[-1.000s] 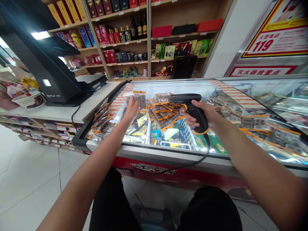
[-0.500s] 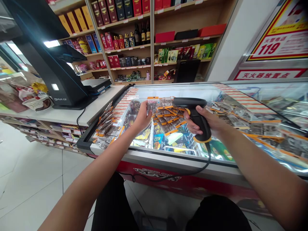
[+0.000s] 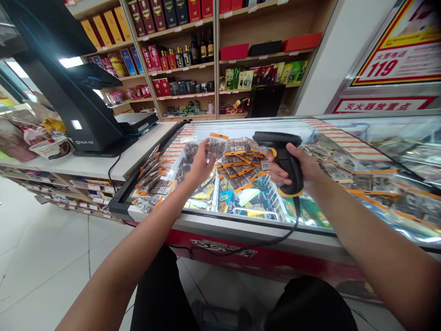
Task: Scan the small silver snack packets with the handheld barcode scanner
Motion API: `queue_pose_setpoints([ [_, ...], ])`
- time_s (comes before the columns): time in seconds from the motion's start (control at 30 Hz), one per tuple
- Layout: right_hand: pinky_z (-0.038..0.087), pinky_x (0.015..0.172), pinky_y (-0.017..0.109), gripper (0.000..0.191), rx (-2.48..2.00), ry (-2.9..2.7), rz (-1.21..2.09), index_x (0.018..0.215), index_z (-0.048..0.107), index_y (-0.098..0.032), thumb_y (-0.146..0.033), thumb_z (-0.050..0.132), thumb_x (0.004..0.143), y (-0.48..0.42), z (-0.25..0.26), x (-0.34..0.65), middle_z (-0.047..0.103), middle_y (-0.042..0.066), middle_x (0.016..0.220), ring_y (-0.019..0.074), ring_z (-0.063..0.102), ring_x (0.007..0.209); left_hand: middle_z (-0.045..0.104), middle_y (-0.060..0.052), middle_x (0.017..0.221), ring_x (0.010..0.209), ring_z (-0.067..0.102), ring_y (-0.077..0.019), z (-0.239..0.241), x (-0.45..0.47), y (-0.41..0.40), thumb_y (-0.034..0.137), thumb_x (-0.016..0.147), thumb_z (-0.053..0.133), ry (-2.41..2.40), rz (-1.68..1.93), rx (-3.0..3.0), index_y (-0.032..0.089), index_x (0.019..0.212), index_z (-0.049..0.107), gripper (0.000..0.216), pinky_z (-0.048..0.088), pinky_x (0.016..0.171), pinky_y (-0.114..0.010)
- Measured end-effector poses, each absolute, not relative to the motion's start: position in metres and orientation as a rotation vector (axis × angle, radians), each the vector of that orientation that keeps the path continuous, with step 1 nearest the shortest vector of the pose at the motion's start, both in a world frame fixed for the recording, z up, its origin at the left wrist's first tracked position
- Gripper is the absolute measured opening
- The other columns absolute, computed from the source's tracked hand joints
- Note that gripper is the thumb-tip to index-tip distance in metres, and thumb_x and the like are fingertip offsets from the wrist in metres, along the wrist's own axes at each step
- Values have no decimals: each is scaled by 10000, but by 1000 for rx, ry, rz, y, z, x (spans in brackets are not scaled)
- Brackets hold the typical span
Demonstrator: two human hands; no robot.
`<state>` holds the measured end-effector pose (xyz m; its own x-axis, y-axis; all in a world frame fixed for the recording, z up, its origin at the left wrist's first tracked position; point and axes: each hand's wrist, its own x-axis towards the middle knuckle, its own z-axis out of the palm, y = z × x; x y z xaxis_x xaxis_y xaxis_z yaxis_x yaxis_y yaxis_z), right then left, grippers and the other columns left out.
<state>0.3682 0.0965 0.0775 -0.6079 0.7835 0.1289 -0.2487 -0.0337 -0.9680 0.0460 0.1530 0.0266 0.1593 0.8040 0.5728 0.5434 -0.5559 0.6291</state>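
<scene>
My right hand (image 3: pixel 298 168) is wrapped round the grip of a black and yellow barcode scanner (image 3: pixel 291 170), its head pointing left. Between the thumb and fingers of my left hand (image 3: pixel 201 166) is a small clear snack packet (image 3: pixel 217 145) with an orange top strip and a printed label. Just right of that packet lies a loose pile of similar packets (image 3: pixel 241 168) on the glass top of a chest freezer (image 3: pixel 213 219). A further stack of packets (image 3: pixel 151 181) rests at the freezer's left end, and more packets (image 3: pixel 372 179) are spread on the right.
The scanner's cable (image 3: pixel 275 240) hangs down across the freezer front. On the left, a checkout terminal (image 3: pixel 79 101) stands on a white counter (image 3: pixel 132 163). Shelves of boxes and bottles (image 3: pixel 172 59) line the back wall. Wrapped goods show through the freezer glass.
My left hand has raised and tilted the packet, so more of its label shows. The scanner has shifted slightly up and right in my right hand.
</scene>
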Motion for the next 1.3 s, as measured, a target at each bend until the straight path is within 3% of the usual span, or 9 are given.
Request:
queue_pose_setpoints([
  [0.13,401,540,246,487,-444,-1305,1583,992,651,-241,-672,874,948,104,84,391,399,-107,581,73,267,455,680,-153,1489,1298,735,-297,57,70,144,369,1166,591,1352,1484,2072,351,1762,359,640,599,1143,-469],
  [0.27,399,594,194,429,-376,-1191,1486,985,645,-236,-579,898,934,106,92,416,353,-137,606,60,160,510,742,-120,1410,1210,788,-314,101,125,145,208,1133,627,1256,1443,2106,376,1772,351,717,615,1097,-498],
  [0.43,397,581,196,395,-342,-1176,1488,987,621,-251,-571,850,959,114,88,428,326,-140,609,78,122,520,775,-131,1413,1341,743,-338,134,201,166,25,1068,551,1217,1072,2340,232,1500,680,496,587,1177,-487],
  [0.57,427,605,183,432,-262,-1160,1600,1024,619,-249,-533,931,930,119,80,427,360,-137,618,65,223,510,771,-204,1405,1449,648,-418,123,226,171,85,1064,614,1442,619,2535,177,1392,787,382,538,1216,-576],
  [0.67,452,615,188,437,-303,-1105,1630,1037,633,-228,-525,937,937,121,76,425,451,-125,629,52,330,512,682,-241,1540,1580,507,-475,106,222,157,193,1067,684,1595,610,2672,187,1339,829,308,446,1282,-665],
  [0.87,438,527,244,574,-371,-1107,1600,974,600,-249,-567,1035,776,125,77,421,448,-109,574,64,308,463,466,-192,1818,1664,412,-447,105,157,113,476,1154,547,1776,623,2742,263,1566,700,488,371,1342,-649],
  [1.0,413,539,233,588,-511,-1122,1539,956,645,-225,-588,1048,727,115,85,411,436,-108,580,47,307,478,543,-231,1764,1637,466,-493,120,53,112,528,1134,522,2259,409,2464,232,1595,665,567,380,1323,-698],
  [1.13,371,580,233,430,-634,-1077,1490,940,652,-225,-597,867,919,100,92,399,430,-105,590,35,351,492,588,-322,1699,1573,556,-504,120,-63,133,517,1133,466,2639,295,1935,112,1611,630,648,501,1239,-618],
  [1.3,327,586,249,411,-740,-1025,1502,939,631,-222,-587,547,1107,96,93,392,419,-103,590,19,381,478,764,-251,1525,1392,721,-425,99,-137,152,449,1078,593,2542,255,1725,137,1437,765,506,582,1095,-459],
])
